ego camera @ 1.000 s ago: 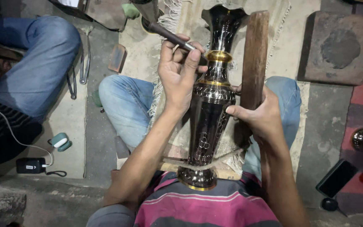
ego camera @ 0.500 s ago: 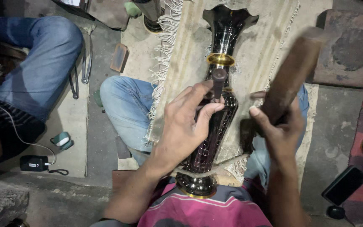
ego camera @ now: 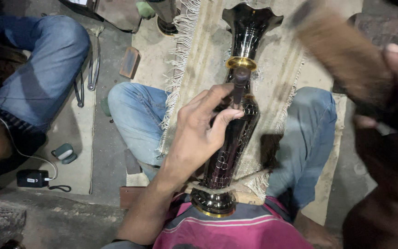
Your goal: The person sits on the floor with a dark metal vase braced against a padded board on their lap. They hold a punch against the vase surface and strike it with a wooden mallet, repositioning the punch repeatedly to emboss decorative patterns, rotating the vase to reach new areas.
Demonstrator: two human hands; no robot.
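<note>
A tall dark metal vase (ego camera: pixel 247 41) with gold bands lies along my lap, its flared mouth away from me and its base against my striped shirt. My left hand (ego camera: pixel 199 133) rests on the vase's body and pinches a short dark chisel (ego camera: pixel 239 85) upright against the neck, just below the gold band. My right hand (ego camera: pixel 392 97) is raised close to the camera at the right, blurred, gripping a wooden block (ego camera: pixel 342 46) used as a mallet. A cord (ego camera: pixel 236 184) ties the vase's foot.
A fringed beige mat (ego camera: pixel 282 55) lies under the vase. Another person in jeans (ego camera: pixel 47 69) sits at the left. Pliers (ego camera: pixel 93 64), a small block (ego camera: pixel 129 62), a charger with cable (ego camera: pixel 33 177) and a second vase base (ego camera: pixel 164 18) lie on the floor.
My right hand has swung the wooden block up from beside the vase towards the camera. My left hand moved down the vase and set the chisel on its neck.
</note>
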